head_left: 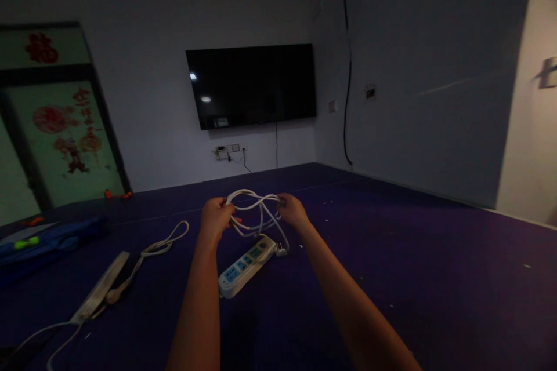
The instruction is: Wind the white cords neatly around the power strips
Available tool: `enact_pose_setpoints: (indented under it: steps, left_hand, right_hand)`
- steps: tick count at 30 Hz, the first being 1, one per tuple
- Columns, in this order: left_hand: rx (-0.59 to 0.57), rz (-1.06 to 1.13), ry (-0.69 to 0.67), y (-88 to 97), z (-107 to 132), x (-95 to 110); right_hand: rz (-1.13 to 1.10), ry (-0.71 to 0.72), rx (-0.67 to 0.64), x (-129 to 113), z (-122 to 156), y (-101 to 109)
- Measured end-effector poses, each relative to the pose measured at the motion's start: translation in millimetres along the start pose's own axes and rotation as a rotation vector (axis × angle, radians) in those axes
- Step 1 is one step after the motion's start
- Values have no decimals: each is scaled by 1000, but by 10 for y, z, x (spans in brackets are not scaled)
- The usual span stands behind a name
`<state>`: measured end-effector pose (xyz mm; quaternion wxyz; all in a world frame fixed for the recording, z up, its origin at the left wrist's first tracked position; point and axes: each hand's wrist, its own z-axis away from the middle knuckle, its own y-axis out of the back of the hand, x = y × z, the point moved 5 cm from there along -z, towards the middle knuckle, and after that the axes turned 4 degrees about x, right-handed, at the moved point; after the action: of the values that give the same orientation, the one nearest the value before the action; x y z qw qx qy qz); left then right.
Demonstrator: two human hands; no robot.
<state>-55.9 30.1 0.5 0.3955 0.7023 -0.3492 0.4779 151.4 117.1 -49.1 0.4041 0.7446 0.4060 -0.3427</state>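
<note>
Between my two hands a white power cord is held up in loose, crossing loops. My left hand is closed on the left side of the loops, and my right hand grips their right side. Just below lies a white power strip with blue socket faces, set at a slant on the purple surface. The cord's plug hangs at the strip's far right end; whether it touches the strip I cannot tell.
On the left, a second white power strip lies with its cord bundled. Blue cloth with a yellow-green item sits farther left. Small white scraps dot the purple surface. A television hangs on the far wall, and a black cable runs down the right wall.
</note>
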Motion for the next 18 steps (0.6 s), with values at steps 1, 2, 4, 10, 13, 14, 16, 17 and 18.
enact_pose_setpoints:
  steps: [1,2,4,10,13,14,16,17,18]
  left_hand:
    - [3,-6,1,3,-2,-6]
    - [8,-15,1,7,-3,-11]
    - [13,-27,-14,14,-4,-11]
    - [-47,15,-30,35,35,36]
    - [-91,14,1,80,28,5]
    - [-84,7,11,109,14,-15]
    - [-32,1,29,185,-19,-57]
    - [0,5,35,223,-34,-72]
    - [27,15,37,254,-45,-78]
  right_hand:
    - [32,70,2,-91,17,48]
    - [94,190,-5,-218,48,85]
    - [195,457,-57,-494,158,114]
    - [377,585,-167,-831,385,62]
    - [269,599,-206,-833,354,78]
    - [210,606,-200,-821,317,113]
    - [90,578,-109,-753,197,243]
    - [35,532,-25,-686,120,333]
    - [-24,470,66,-597,43,427]
